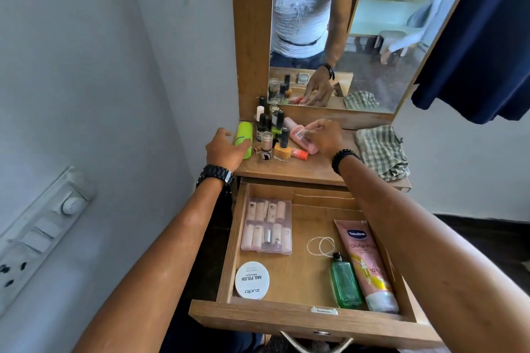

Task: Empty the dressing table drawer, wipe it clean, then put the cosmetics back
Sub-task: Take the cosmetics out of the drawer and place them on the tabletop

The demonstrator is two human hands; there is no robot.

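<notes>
Two labels read fine in the open drawer [229, 261]: Vaseline tube [365, 264] along its right wall, zudio NAIL POLISH tin [252, 280] front-left corner. Up on the tabletop [301, 170], left hand [226, 149] grips a green tube [244, 137], right hand [324, 136] pinches a pink bottle [302, 139].

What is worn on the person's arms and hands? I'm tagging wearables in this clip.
Both forearms are bare, with no sleeves and no gloves. The left wrist carries a black link-band wristwatch with a silver metal clasp. The right wrist carries a black beaded bracelet. No rings are plainly visible on the left hand or the right hand.
</notes>
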